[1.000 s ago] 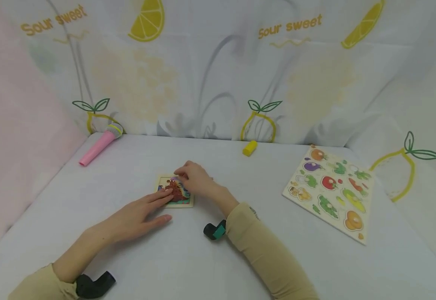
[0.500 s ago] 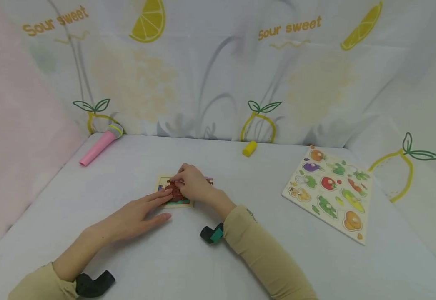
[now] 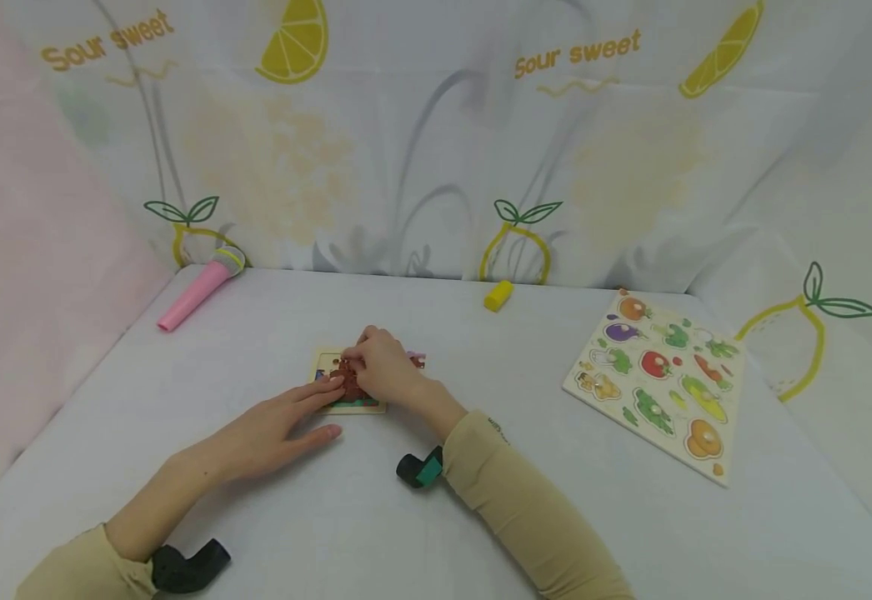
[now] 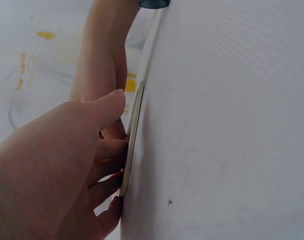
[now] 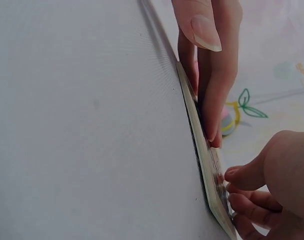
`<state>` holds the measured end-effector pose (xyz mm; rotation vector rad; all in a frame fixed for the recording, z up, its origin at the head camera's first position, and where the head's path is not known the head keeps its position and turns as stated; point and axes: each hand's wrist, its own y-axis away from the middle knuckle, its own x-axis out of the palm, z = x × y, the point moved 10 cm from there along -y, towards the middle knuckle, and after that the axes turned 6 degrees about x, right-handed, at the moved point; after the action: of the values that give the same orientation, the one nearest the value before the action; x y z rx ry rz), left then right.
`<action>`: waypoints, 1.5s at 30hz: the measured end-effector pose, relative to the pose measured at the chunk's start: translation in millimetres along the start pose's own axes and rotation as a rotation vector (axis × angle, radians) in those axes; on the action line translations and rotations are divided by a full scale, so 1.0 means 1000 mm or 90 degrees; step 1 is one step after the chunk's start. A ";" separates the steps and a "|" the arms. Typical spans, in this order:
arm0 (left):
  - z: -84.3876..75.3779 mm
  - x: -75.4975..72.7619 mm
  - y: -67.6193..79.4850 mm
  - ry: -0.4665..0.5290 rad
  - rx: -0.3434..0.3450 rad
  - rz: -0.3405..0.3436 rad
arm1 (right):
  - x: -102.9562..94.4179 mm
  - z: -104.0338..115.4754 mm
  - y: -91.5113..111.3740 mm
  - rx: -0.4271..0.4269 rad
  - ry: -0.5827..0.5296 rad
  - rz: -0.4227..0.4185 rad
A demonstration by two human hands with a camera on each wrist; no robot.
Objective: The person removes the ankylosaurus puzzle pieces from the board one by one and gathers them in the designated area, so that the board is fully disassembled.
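Observation:
A small wooden jigsaw puzzle [image 3: 357,410] with a brown figure lies on the white table before me. My left hand [image 3: 271,435] rests its outstretched fingertips on the puzzle's left part, thumb spread off toward the table. Over the upper right part, my right hand [image 3: 387,367] bends its fingers down and pinches a puzzle piece at the surface, mostly hidden under the fingers. The right wrist view shows that thumb and fingers [image 5: 242,172] drawn together against the face of the puzzle. A loose purple and brown puzzle piece [image 3: 417,359] peeks out just right of the right hand.
A pink toy microphone [image 3: 199,292] lies at the back left. Toward the back middle is a yellow block [image 3: 498,296]. A vegetable peg puzzle board [image 3: 654,367] occupies the right side. Printed cloth [image 3: 406,125] hangs behind the table.
My right hand has shifted slightly left and down over the puzzle, covering more of the picture and exposing the loose piece at its right. The left hand has stayed in place.

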<state>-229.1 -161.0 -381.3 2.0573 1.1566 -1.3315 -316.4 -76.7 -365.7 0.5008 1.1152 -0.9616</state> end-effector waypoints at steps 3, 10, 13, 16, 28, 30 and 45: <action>-0.001 0.000 0.000 0.001 0.004 0.003 | 0.001 0.000 0.001 0.001 0.023 0.005; 0.001 0.000 0.000 0.001 -0.002 0.006 | 0.003 0.005 0.005 -0.010 0.084 0.035; 0.002 0.001 0.000 0.001 -0.005 0.005 | 0.004 0.004 0.005 -0.010 0.080 0.041; 0.002 0.001 0.000 0.001 -0.004 0.004 | 0.005 0.001 0.004 -0.002 0.049 0.046; 0.001 0.000 0.000 -0.003 -0.004 0.000 | 0.010 -0.011 0.001 0.035 -0.025 0.068; 0.001 0.001 0.000 -0.001 -0.007 0.001 | 0.012 -0.012 0.000 0.045 -0.024 0.071; 0.001 0.000 0.000 -0.007 -0.001 0.001 | 0.014 -0.016 0.000 0.065 -0.067 0.072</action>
<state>-229.5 -161.2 -381.6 2.0465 1.1497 -1.3394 -322.7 -69.8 -385.0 0.5836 0.9368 -0.9384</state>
